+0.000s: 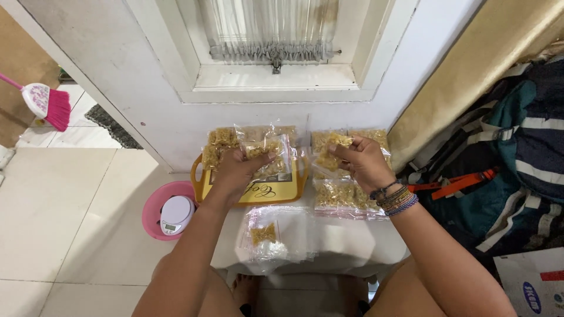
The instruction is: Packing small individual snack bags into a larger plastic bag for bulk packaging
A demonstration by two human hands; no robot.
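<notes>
Two clear snack bags point(265, 149), held aloft

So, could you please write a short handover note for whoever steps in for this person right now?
Left hand: holds a small clear plastic bag of yellow snack pieces above the yellow plastic tray.
Right hand: holds another clear filled snack bag.
Done: filled bags lie stacked on the tray and in a pile by the right wrist.
Left: one barely filled bag lies on a stack of empty clear bags on the low white table.
A white kitchen scale sits in a pink bowl on the floor.
</notes>
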